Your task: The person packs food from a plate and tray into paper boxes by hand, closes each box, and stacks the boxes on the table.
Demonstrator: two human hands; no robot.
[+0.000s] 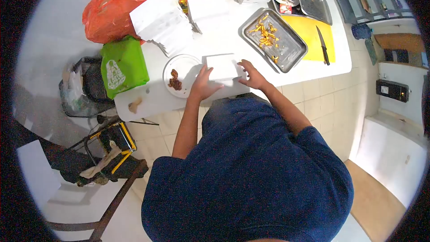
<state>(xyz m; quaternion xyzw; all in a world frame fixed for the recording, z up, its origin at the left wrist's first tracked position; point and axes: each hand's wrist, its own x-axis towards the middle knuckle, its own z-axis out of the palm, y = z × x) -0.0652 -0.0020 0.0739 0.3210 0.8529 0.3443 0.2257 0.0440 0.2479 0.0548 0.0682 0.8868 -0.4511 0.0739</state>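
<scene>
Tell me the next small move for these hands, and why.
Perhaps steady the white box between both palms: the left hand is at its left end, and the right hand at its right end.

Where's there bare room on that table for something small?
The white table is mostly bare at near left, between green bag, plate and front edge, with a small scrap. Another gap lies between the middle white stack and metal tray. Crowded: the back, with an orange bag; front centre, where the left hand and right hand flank the white box.
</scene>
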